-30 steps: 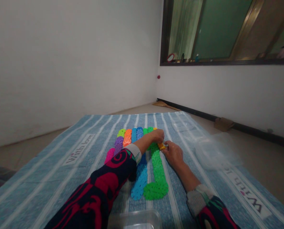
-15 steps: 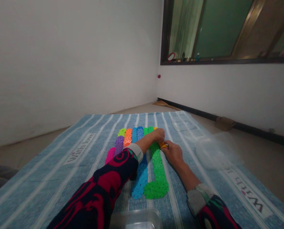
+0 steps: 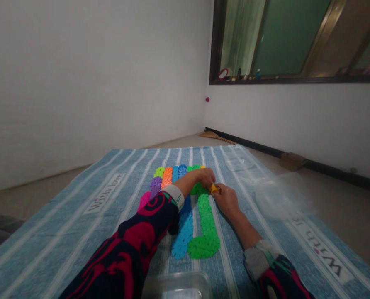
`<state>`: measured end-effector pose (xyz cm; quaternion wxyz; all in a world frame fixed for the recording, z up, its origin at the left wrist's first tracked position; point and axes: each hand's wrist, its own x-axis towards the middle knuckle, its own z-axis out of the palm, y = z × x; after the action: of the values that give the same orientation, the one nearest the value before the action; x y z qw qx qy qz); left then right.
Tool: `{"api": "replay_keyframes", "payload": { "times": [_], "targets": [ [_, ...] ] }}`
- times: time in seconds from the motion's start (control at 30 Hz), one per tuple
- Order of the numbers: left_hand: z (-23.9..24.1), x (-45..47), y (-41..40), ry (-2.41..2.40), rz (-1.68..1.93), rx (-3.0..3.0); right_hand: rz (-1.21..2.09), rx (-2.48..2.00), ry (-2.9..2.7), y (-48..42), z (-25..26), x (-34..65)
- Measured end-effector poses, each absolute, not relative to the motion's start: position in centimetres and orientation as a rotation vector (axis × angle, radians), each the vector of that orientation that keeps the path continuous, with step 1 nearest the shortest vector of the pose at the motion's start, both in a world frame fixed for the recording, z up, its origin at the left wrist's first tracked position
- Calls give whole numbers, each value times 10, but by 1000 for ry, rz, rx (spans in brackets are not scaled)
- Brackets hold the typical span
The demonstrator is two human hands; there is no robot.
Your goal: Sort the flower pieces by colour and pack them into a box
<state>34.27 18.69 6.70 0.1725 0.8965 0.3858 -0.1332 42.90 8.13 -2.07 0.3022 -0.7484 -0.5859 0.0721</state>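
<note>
Both hands meet at the right side of a layout of coloured plastic snowflake discs. My right hand (image 3: 227,200) is closed, its thumb and fingers pinching a yellow disc (image 3: 214,189). From the other side my left hand (image 3: 206,177) curls its fingers against the same yellow piece, with the fingertips partly hidden. Beneath and beside them run overlapping green discs (image 3: 206,216), which bend left at the near end. Blue discs (image 3: 184,232) form the neighbouring row, and my left forearm covers part of it. Orange discs (image 3: 166,177), purple discs (image 3: 155,185) and pink discs (image 3: 144,199) lie farther left.
A clear plastic tub (image 3: 178,284) stands at the near edge. Transparent containers (image 3: 275,197) sit on the right of the striped blue tablecloth (image 3: 79,241). On the floor by the wall are a brown box (image 3: 292,161) and a broom (image 3: 214,135).
The yellow piece has turned and shows more between my hands. My left hand has shifted slightly, with its fingers lower. The laid-out discs have stayed in place.
</note>
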Motion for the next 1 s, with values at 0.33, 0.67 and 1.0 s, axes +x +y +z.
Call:
{"api": "replay_keyframes", "payload": {
  "times": [0.33,0.67,1.0],
  "targets": [
    [55,344,189,849,-483,2920,213,-1947,-1530,83,-21,429],
    [51,350,188,897,-433,2947,247,-2083,-1510,85,-10,427],
    [46,348,186,933,-309,2887,268,-2293,-1571,101,-6,427]
  ]
}}
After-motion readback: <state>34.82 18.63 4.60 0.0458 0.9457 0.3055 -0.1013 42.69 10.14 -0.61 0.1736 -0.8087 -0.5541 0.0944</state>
